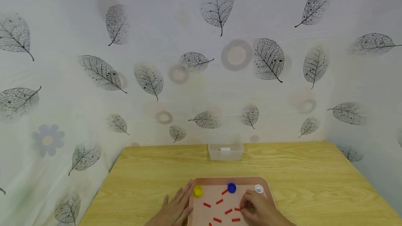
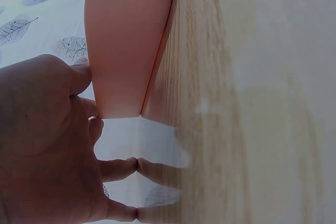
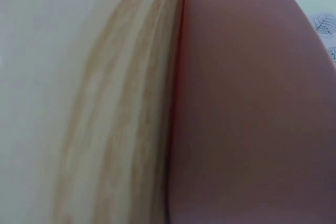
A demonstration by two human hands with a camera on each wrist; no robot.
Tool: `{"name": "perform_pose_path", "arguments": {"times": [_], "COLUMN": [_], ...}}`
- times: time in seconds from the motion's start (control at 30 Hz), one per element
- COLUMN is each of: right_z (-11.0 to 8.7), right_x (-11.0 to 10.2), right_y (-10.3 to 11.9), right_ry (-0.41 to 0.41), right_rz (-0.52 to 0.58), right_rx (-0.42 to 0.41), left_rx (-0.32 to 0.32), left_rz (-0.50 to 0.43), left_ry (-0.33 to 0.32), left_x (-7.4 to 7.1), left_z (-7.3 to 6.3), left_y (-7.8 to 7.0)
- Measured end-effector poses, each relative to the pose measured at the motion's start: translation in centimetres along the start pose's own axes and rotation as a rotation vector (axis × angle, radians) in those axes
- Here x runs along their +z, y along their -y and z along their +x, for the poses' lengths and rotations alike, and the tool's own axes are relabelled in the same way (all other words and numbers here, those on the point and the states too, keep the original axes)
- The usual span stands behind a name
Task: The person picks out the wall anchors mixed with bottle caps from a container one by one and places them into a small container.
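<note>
Tray (image 1: pixel 267 187) is being steadied on the bench (image 1: pixel 150 170) by the left hand (image 1: pixel 176 208), fingers flat, released, at its 9 o'clock edge. Red stick (image 1: pixel 237 209) at 4 o'clock is being pinched by the right hand (image 1: pixel 259 210); a fingertip grip, lifted straight up, is judged best.

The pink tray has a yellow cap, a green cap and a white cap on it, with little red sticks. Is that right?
Not quite. The middle cap is blue, not green, as the head view shows. The rest holds: the pink tray carries a yellow cap, a white cap and little red sticks.
</note>
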State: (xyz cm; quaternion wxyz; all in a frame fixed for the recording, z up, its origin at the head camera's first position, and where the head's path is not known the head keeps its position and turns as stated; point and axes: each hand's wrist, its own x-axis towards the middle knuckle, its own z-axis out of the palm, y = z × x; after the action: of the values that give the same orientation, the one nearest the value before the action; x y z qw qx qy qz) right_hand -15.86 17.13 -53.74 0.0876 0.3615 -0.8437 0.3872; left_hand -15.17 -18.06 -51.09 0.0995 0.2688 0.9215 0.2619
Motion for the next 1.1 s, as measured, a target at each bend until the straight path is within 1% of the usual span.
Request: {"name": "perform_pose_path", "arguments": {"times": [0.27, 0.4, 0.53, 0.63, 0.73, 0.87, 0.9, 1.0, 1.07, 1.1], "right_z": [0.1, 0.2, 0.2, 0.2, 0.2, 0.4, 0.5, 0.8, 1.0, 1.1], "right_x": [0.1, 0.1, 0.0, -0.1, -0.2, -0.3, -0.4, -0.8, -1.1, -1.2], "right_y": [-0.1, 0.0, 0.3, 0.3, 0.4, 0.6, 0.6, 0.8, 1.1, 1.2], "right_ry": [-0.010, 0.004, -0.001, -0.024, -0.065, -0.128, -0.129, -0.147, -0.143, -0.148], "right_rz": [-0.034, -0.020, -0.006, -0.011, -0.015, -0.027, -0.002, -0.005, 0.014, 0.005], "right_rx": [-0.045, -0.023, -0.004, -0.017, -0.060, -0.140, -0.142, -0.157, -0.121, -0.112], "left_rx": [-0.023, -0.021, -0.024, -0.025, -0.031, -0.030, -0.029, -0.019, -0.017, -0.016], "left_rz": [0.001, -0.005, -0.011, -0.014, -0.009, 0.004, 0.007, 0.009, 0.013, 0.012], "left_ry": [0.011, 0.013, 0.016, 0.015, 0.013, 0.010, 0.009, 0.002, -0.003, -0.005], "left_x": [0.0, 0.0, 0.0, -0.1, -0.1, 0.2, 0.3, 0.4, 0.6, 0.6], "left_z": [0.1, 0.1, 0.1, 0.1, 0.1, 0.2, 0.2, 0.2, 0.2, 0.2], "left_y": [0.1, 0.2, 0.1, 0.0, 0.0, 0.3, 0.4, 0.5, 0.6, 0.7]}}
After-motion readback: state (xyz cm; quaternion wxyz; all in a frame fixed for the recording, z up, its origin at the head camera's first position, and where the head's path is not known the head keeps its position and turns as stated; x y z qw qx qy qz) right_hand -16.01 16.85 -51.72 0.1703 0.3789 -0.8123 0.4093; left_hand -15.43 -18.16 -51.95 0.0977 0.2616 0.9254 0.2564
